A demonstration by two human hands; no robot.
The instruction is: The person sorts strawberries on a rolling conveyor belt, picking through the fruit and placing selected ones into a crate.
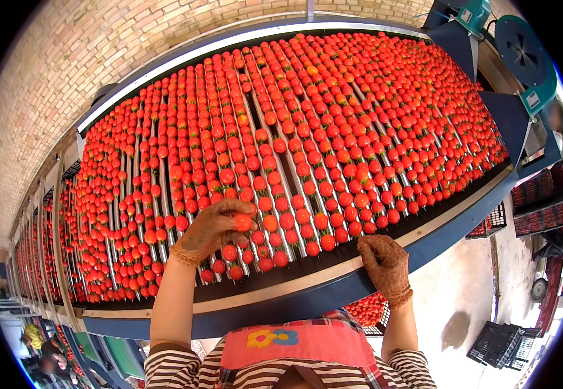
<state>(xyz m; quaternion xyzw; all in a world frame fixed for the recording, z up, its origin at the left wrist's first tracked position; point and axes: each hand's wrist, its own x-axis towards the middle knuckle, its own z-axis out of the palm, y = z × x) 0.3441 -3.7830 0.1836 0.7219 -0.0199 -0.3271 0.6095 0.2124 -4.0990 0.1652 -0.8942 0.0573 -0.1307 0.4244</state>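
Note:
Rows of red tomatoes (326,188) lie on the metal rollers of a long conveyor (306,243). My left hand (216,226), in a brown patterned glove, is over the conveyor's near part, with a red tomato (243,222) between its thumb and fingers. Other tomatoes lie around and under that hand. My right hand (385,265), gloved the same way, rests at the near metal edge with its fingers curled; whether anything is inside them is hidden. A few orange-tinted tomatoes (312,70) are among the red ones.
The conveyor's blue frame (281,311) runs along my front. Below it, right of my body, stands a crate of tomatoes (366,309). Black plastic crates (497,343) are on the floor at right, stacked full crates (539,204) behind. A teal-housed machine (524,53) stands far right; people (55,350) are lower left.

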